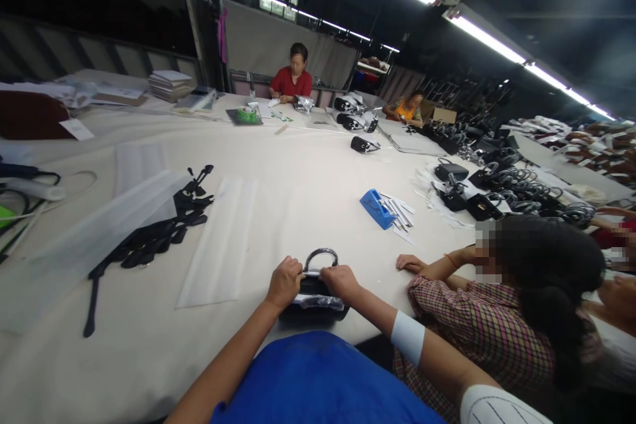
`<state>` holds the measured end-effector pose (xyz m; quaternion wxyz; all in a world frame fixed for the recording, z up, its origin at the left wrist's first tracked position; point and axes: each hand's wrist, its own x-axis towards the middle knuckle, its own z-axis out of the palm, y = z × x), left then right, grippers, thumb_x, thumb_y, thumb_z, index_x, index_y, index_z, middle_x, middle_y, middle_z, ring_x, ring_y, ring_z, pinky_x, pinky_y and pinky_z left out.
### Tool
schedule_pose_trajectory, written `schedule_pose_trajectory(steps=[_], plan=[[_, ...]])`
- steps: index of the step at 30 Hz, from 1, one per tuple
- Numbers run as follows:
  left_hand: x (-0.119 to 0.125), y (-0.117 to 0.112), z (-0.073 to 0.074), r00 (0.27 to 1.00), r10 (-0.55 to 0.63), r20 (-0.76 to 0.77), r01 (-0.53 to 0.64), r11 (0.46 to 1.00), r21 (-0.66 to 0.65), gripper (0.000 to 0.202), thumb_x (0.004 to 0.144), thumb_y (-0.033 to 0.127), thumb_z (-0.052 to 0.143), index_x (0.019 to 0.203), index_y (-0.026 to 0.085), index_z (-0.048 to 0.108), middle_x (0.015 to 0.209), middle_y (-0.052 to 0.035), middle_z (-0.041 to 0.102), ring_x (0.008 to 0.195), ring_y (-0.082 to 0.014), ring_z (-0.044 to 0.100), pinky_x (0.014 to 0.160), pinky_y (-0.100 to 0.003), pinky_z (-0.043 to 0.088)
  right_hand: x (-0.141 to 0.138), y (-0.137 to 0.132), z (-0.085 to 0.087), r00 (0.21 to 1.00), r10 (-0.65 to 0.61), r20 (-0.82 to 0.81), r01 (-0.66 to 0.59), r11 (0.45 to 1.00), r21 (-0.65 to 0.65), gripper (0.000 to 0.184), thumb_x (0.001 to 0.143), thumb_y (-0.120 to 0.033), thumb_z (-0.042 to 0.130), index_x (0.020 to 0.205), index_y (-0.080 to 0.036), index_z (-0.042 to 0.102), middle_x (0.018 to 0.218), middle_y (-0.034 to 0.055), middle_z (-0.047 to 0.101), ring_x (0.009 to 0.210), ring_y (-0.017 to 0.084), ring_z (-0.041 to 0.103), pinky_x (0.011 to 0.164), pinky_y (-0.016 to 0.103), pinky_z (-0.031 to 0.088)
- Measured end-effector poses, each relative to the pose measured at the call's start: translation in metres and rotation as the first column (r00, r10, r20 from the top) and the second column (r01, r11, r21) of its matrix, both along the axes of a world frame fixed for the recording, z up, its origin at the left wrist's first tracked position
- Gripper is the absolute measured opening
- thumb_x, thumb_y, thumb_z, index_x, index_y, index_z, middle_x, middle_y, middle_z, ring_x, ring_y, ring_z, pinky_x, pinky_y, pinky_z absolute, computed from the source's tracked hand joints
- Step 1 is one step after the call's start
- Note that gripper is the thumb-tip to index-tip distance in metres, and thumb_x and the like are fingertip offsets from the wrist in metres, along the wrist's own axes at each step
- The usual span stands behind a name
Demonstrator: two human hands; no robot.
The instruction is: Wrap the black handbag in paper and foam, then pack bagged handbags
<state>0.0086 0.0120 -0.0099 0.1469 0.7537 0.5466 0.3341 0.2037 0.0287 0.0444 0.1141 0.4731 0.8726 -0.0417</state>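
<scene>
A small black handbag [313, 305] with a curved handle [320, 255] lies on the white table [278, 199] right in front of me. My left hand [284, 281] is closed on the bag's top edge at the left. My right hand [339, 281] is closed on the top edge at the right, close to the handle's base. A clear film wrap crosses the bag's front below my hands.
Black straps [154, 238] and clear plastic sleeves [218, 242] lie to the left. A blue holder [376, 208] with white strips sits ahead on the right. A person in a checked shirt [477, 324] leans on the table at my right. Finished black bags [497, 192] crowd the far right; two more people sit at the far side.
</scene>
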Motion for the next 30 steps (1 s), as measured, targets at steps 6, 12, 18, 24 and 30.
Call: schedule_pose_trajectory(steps=[6, 12, 18, 24, 30], plan=[[-0.001, -0.006, -0.002, 0.999, -0.014, 0.030, 0.013, 0.999, 0.053, 0.025, 0.081, 0.007, 0.064, 0.065, 0.019, 0.049, 0.073, -0.0026, 0.056, 0.080, -0.0196, 0.050, 0.070, -0.032, 0.040, 0.026, -0.019, 0.020, 0.718, -0.285, -0.635, 0.399, 0.916, 0.040, 0.028, 0.095, -0.040, 0.050, 0.087, -0.022, 0.070, 0.082, 0.0021, 0.072, 0.074, 0.015, 0.065, 0.073, 0.025, 0.048], [-0.001, -0.006, -0.001, 0.999, -0.021, 0.037, 0.019, 0.998, 0.068, 0.025, 0.081, 0.008, 0.064, 0.065, 0.019, 0.048, 0.072, -0.0026, 0.055, 0.080, -0.0196, 0.049, 0.070, -0.032, 0.041, 0.035, -0.002, 0.014, 0.550, -0.327, -0.768, 0.385, 0.916, -0.114, 0.022, 0.083, -0.040, 0.062, 0.090, -0.022, 0.073, 0.096, 0.0053, 0.070, 0.087, 0.020, 0.063, 0.077, 0.032, 0.053], [-0.001, -0.007, -0.004, 1.000, -0.029, 0.012, 0.028, 0.998, 0.062, 0.024, 0.085, 0.011, 0.061, 0.066, 0.019, 0.049, 0.072, -0.0034, 0.054, 0.081, -0.0202, 0.049, 0.073, -0.033, 0.043, 0.041, 0.004, 0.001, 0.611, -0.320, -0.724, 0.335, 0.933, -0.129, 0.012, 0.082, -0.032, 0.065, 0.084, -0.023, 0.073, 0.092, 0.0038, 0.073, 0.091, 0.020, 0.064, 0.087, 0.035, 0.052], [0.002, -0.002, -0.005, 1.000, -0.013, 0.007, 0.013, 0.999, 0.040, 0.024, 0.087, 0.013, 0.060, 0.066, 0.019, 0.050, 0.072, -0.0040, 0.053, 0.080, -0.0204, 0.048, 0.073, -0.033, 0.043, 0.038, -0.006, -0.026, 0.417, -0.442, -0.794, 0.413, 0.871, -0.268, 0.018, 0.079, -0.036, 0.066, 0.088, -0.023, 0.074, 0.097, 0.0033, 0.073, 0.093, 0.021, 0.066, 0.090, 0.034, 0.052], [0.003, 0.000, -0.003, 1.000, -0.010, 0.019, 0.009, 0.999, 0.041, 0.023, 0.085, 0.011, 0.060, 0.066, 0.019, 0.050, 0.072, -0.0037, 0.053, 0.079, -0.0200, 0.047, 0.074, -0.034, 0.043, 0.032, -0.007, -0.043, 0.300, -0.541, -0.786, 0.479, 0.798, -0.366, 0.027, 0.079, -0.043, 0.065, 0.093, -0.022, 0.074, 0.100, 0.0043, 0.074, 0.099, 0.024, 0.066, 0.096, 0.039, 0.050]])
